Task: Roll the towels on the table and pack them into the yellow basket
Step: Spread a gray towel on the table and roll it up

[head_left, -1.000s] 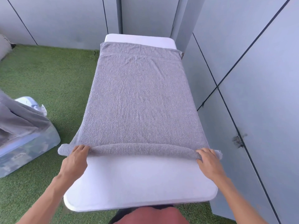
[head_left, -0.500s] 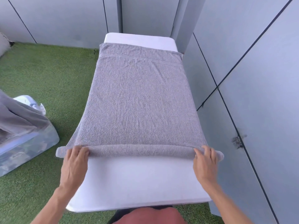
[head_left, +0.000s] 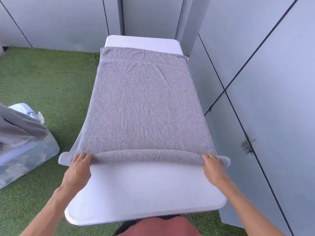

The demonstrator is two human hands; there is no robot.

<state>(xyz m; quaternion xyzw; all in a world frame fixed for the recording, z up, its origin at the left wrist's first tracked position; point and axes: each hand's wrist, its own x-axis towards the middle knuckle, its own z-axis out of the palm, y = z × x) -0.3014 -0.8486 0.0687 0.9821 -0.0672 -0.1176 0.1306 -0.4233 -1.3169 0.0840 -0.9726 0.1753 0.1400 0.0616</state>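
Both hands grip the rolled near edge of the grey towel point(head_left: 144, 106): the left hand point(head_left: 80, 165) has its fingers curled over the roll close to its left end, and the right hand point(head_left: 212, 165) does the same close to its right end. Beyond the roll the towel lies flat along the white table point(head_left: 144, 193). On the green turf point(head_left: 42, 79) to the left, a clear bin point(head_left: 29, 157) holds more grey cloth point(head_left: 18, 128).

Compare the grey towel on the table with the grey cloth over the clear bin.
The grey towel lies spread flat on the white table, its near edge rolled under the left hand and right hand; the grey cloth hangs crumpled over the clear bin on the grass, untouched. Both look the same grey.
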